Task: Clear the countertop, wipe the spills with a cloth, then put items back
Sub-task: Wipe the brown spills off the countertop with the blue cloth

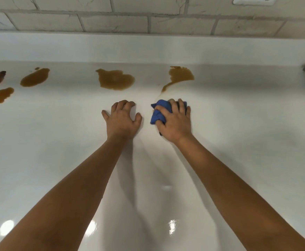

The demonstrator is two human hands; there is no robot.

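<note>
Head view
Cloth: a bunched blue fabric cloth [159,113] lies pressed on the glossy white countertop [238,142], under the right hand [175,122], its folds poking out past the thumb side and fingertips.
Right hand: palm down, fingers curled over the cloth, gripping it.
Left hand: the left hand [121,119] rests just beside the right one, flat on the counter, fingers bent at the tips, holding nothing.
Nearest spill: a brown liquid puddle with a thin tail [181,75] sits beyond the right hand; the tail runs down almost to the cloth.
Other spills: a broad brown puddle [115,79] lies beyond the left hand; three smaller brown patches [35,77] are far off to its left.
Backdrop: pale tiled wall [112,22] beyond the spills.
</note>
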